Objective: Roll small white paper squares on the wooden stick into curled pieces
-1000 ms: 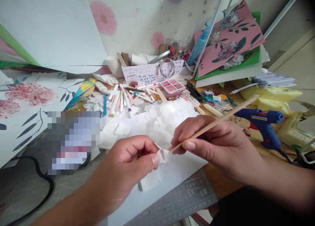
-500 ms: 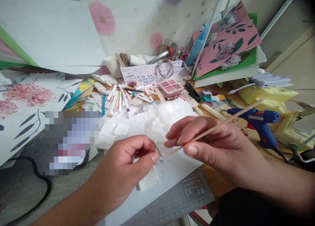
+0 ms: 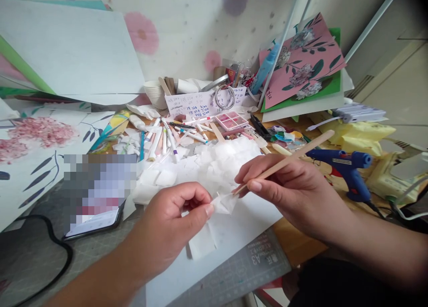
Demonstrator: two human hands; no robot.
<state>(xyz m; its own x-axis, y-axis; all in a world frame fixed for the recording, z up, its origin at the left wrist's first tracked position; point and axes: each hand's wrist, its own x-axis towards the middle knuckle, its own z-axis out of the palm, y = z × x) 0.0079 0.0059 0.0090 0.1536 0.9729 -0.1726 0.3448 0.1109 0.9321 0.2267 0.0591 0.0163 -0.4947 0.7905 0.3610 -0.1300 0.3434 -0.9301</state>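
Observation:
My left hand [image 3: 182, 226] pinches a small piece of thin white tissue paper [image 3: 224, 204] between thumb and forefinger. My right hand [image 3: 284, 193] is closed around a flat wooden stick [image 3: 294, 156], which slants from upper right down to the tissue. The stick's lower tip is at the right side of the tissue; whether the right fingertips also grip the paper I cannot tell. Below the hands lies a white paper sheet [image 3: 234, 253] with a folded tissue strip [image 3: 202, 244] on it. Behind them is a heap of torn white tissue [image 3: 230, 159].
A blue glue gun [image 3: 346, 164] lies to the right, a phone [image 3: 96, 224] to the left. Several markers [image 3: 167, 142] and a pink palette [image 3: 230, 119] lie behind the tissue heap. A cutting mat [image 3: 247, 271] is under the sheet. A pink flower picture [image 3: 304, 66] leans at the back right.
The wooden stick has turned so its broad face shows, and its tip has come to the tissue. More of the tissue shows, spread out between the hands.

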